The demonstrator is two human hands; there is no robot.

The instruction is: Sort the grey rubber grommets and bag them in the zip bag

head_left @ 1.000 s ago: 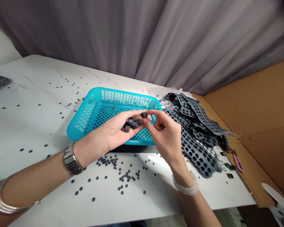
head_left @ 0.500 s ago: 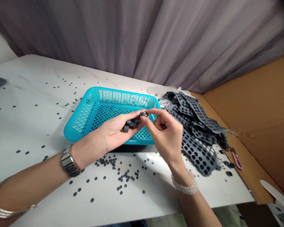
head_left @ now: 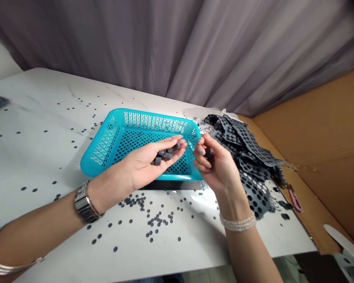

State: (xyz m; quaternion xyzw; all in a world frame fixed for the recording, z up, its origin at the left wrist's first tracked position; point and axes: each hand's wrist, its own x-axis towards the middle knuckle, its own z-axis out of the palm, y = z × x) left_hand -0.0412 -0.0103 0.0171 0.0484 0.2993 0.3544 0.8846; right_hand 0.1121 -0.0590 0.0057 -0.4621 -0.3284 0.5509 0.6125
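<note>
My left hand [head_left: 149,163] lies palm up over the near edge of a turquoise perforated basket [head_left: 115,133], cupping several small dark grey rubber pieces [head_left: 164,152]. My right hand [head_left: 215,163] hovers just right of the basket's corner, fingers curled together around something dark that I cannot make out. It sits next to a heap of grey rubber sheets [head_left: 247,157] punched full of round holes. A metal watch is on my left wrist and a bead bracelet on my right.
Small black rubber dots [head_left: 153,220] are scattered over the white marble table [head_left: 32,129]. A cardboard box wall [head_left: 321,129] stands at the right. A pink tool [head_left: 296,199] lies by the sheets. Grey curtain hangs behind.
My right hand has drawn away from the left palm to the right, toward the sheet heap, after setting a piece among those in my left hand. The left hand barely moved.
</note>
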